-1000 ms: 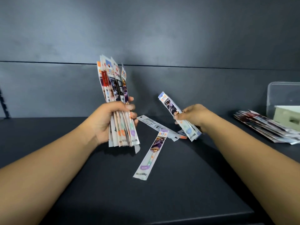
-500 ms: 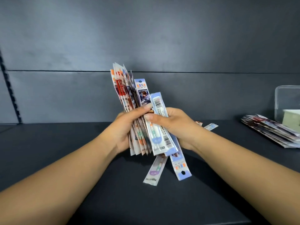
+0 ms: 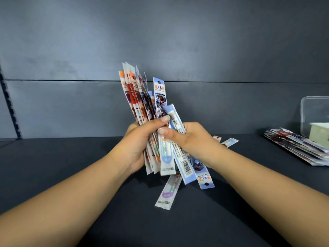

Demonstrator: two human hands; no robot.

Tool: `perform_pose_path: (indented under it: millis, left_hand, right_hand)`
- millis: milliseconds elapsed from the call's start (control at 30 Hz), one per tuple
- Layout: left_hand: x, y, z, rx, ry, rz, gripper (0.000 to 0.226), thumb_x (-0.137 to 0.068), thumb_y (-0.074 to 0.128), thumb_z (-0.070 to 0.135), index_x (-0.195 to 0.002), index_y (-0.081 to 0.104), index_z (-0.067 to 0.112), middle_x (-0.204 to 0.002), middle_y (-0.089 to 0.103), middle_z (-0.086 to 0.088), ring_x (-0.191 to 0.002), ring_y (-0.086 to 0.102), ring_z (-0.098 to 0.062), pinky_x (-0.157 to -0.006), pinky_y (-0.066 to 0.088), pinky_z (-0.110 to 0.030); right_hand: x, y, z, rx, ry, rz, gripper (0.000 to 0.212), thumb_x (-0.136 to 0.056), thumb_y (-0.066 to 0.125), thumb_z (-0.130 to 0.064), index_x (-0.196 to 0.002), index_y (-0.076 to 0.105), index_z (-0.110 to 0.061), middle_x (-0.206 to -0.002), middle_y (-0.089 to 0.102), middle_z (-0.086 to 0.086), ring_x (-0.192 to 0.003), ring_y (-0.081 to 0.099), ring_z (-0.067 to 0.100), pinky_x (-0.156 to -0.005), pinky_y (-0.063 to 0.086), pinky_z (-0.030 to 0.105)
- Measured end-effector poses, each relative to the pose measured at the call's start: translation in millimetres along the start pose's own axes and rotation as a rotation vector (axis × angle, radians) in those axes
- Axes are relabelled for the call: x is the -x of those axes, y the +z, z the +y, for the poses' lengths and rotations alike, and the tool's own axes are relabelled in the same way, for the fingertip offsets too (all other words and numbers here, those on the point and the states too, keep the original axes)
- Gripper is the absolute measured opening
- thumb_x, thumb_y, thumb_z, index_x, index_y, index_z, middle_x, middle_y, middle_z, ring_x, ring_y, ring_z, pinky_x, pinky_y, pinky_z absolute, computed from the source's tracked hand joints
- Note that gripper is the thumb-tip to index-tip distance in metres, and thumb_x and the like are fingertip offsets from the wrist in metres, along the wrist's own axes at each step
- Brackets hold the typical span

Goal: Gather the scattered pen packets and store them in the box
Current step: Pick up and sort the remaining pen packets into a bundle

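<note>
My left hand (image 3: 138, 141) grips an upright fan of several pen packets (image 3: 137, 97) above the dark shelf. My right hand (image 3: 192, 139) presses against it from the right, closed on a few blue-edged packets (image 3: 179, 154) that hang downward. One packet with a purple end (image 3: 169, 191) lies flat on the shelf below both hands. Two more packet ends (image 3: 229, 141) peek out behind my right wrist. A clear plastic box (image 3: 313, 111) stands at the far right edge, partly cut off.
A stack of packets (image 3: 299, 147) lies at the right, in front of the clear box, beside a pale green cardboard box (image 3: 320, 131). The dark shelf (image 3: 53, 166) ends at a grey back wall. A notched upright runs down the far left.
My right hand picked up packets from the shelf and brought them left against the bundle in my left hand. In the last half second both hands barely moved.
</note>
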State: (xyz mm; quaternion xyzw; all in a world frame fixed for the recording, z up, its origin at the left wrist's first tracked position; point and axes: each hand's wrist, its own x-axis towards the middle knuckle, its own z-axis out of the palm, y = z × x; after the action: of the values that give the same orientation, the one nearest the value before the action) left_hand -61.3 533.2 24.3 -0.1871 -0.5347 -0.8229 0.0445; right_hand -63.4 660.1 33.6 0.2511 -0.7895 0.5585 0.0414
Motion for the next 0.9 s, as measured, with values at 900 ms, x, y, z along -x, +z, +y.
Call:
perform_pose_path:
  millis: [900]
  left_hand:
    - [-7.7,-27.4,14.4,-0.01,-0.106,0.076,0.022,-0.055,0.065,0.014,-0.078,0.063,0.011,-0.057,0.067,-0.003,-0.05,0.065,-0.016,-0.052,0.056,-0.027]
  right_hand:
    - [-1.1,-34.5,-12.9,-0.341,-0.124,0.185,0.024,-0.082,0.059,-0.002,-0.093,0.064,-0.022,-0.078,0.07,-0.007,-0.06,0.063,0.001,-0.057,0.053,0.014]
